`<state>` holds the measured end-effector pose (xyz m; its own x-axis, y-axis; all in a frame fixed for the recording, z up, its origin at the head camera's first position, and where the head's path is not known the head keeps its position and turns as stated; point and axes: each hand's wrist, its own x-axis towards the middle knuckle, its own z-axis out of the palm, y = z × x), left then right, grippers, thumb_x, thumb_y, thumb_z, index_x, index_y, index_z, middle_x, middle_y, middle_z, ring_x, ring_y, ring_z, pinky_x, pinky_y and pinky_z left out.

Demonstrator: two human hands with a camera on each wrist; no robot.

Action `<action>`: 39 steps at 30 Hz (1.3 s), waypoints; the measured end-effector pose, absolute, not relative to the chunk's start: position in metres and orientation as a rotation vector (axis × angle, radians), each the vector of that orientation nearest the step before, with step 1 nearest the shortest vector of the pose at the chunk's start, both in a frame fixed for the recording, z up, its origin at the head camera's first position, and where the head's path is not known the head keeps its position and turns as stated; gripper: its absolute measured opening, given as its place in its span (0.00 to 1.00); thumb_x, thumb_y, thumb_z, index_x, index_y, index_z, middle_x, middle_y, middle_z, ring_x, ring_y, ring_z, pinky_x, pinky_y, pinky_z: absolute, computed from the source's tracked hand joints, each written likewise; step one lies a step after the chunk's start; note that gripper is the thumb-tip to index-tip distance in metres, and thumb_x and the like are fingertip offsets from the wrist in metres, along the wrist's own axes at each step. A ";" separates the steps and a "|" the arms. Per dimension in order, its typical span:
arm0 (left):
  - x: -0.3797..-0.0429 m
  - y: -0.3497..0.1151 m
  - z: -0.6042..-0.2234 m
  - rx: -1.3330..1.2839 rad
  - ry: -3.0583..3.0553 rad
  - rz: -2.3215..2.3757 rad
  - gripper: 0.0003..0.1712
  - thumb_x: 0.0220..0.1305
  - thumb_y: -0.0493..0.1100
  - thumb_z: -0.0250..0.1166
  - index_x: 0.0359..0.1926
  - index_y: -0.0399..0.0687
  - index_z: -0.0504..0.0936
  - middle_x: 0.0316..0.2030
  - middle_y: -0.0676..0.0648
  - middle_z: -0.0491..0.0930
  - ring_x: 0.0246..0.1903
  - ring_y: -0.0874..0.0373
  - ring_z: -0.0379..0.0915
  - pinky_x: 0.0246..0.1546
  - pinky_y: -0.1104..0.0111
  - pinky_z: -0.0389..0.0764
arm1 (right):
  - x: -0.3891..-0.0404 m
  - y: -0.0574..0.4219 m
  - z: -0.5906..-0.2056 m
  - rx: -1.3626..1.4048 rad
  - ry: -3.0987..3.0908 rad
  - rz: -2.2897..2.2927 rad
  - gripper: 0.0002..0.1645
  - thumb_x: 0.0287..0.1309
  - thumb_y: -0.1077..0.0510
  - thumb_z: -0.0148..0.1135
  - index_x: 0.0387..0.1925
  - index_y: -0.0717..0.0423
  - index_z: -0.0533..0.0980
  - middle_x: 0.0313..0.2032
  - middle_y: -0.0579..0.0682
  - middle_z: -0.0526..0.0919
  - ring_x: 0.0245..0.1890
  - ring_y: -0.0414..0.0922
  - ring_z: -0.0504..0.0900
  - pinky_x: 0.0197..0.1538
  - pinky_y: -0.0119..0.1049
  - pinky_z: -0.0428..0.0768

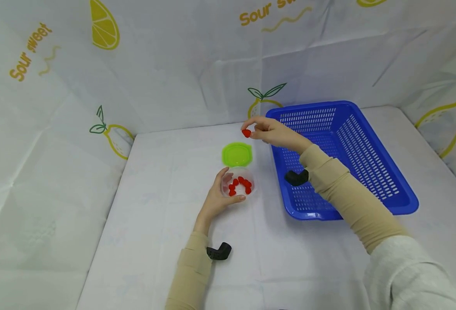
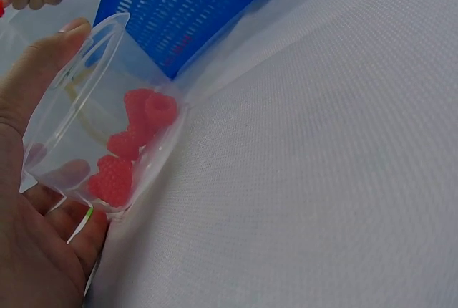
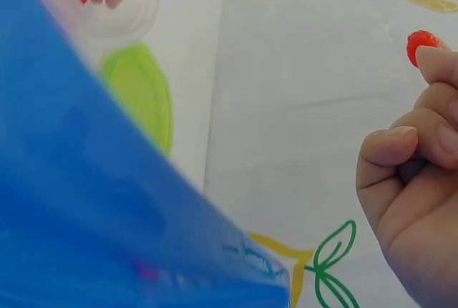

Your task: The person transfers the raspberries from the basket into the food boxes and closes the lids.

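Note:
My left hand [image 1: 219, 199] holds a clear plastic tub [image 2: 100, 118], thumb on one side and fingers on the other, and the tub stands on the table. Several red raspberries [image 2: 114, 179] lie on its bottom. Up and to the right, my right hand [image 1: 276, 132] pinches a single raspberry [image 3: 422, 46] between thumb and forefinger, above the table near the basket's far left corner. A bright green lid [image 1: 237, 154] lies flat on the table, just behind the tub.
A blue plastic basket [image 1: 400, 189] with slotted walls stands to the right, under the right forearm. White cloth [image 1: 166, 241] covers the table. Behind it rises a white backdrop [image 1: 181, 64] printed with lemons and lettering.

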<state>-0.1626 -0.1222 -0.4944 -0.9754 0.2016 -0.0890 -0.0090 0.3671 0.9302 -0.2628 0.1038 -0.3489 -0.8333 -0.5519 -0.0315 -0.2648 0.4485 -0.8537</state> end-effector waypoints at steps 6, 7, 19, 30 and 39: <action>-0.163 -0.121 -0.495 0.169 2.436 1.655 0.54 0.43 0.55 0.74 0.68 0.72 0.51 0.64 0.56 0.65 0.66 0.57 0.57 0.67 0.49 0.59 | -0.263 0.088 -0.352 -0.779 2.324 -1.285 0.17 0.65 0.57 0.49 0.54 0.44 0.71 0.20 0.46 0.60 0.17 0.44 0.59 0.21 0.29 0.60; -0.163 -0.121 -0.495 0.163 2.436 1.656 0.54 0.43 0.55 0.75 0.68 0.72 0.51 0.64 0.56 0.65 0.66 0.58 0.58 0.67 0.49 0.59 | -0.263 0.085 -0.353 -0.798 2.313 -1.276 0.17 0.65 0.57 0.49 0.54 0.44 0.71 0.19 0.47 0.60 0.16 0.43 0.58 0.20 0.29 0.59; -0.162 -0.121 -0.495 0.170 2.439 1.668 0.53 0.45 0.52 0.74 0.68 0.69 0.51 0.63 0.56 0.66 0.65 0.58 0.59 0.67 0.50 0.61 | -0.263 0.063 -0.370 -0.850 2.226 -1.095 0.16 0.65 0.58 0.49 0.53 0.49 0.72 0.32 0.48 0.73 0.31 0.45 0.68 0.33 0.30 0.66; -0.161 -0.123 -0.495 0.188 2.438 1.673 0.55 0.42 0.58 0.75 0.68 0.72 0.50 0.63 0.57 0.65 0.65 0.59 0.58 0.67 0.51 0.61 | -0.265 0.051 -0.386 -0.842 2.096 -0.813 0.18 0.61 0.62 0.50 0.52 0.51 0.73 0.27 0.47 0.67 0.20 0.41 0.61 0.27 0.28 0.62; -0.161 -0.124 -0.490 0.183 2.442 1.647 0.54 0.42 0.59 0.74 0.67 0.75 0.51 0.64 0.56 0.64 0.67 0.57 0.56 0.67 0.49 0.59 | -0.263 0.050 -0.390 -0.810 2.088 -0.694 0.20 0.58 0.63 0.52 0.53 0.52 0.74 0.24 0.46 0.65 0.16 0.39 0.57 0.23 0.27 0.59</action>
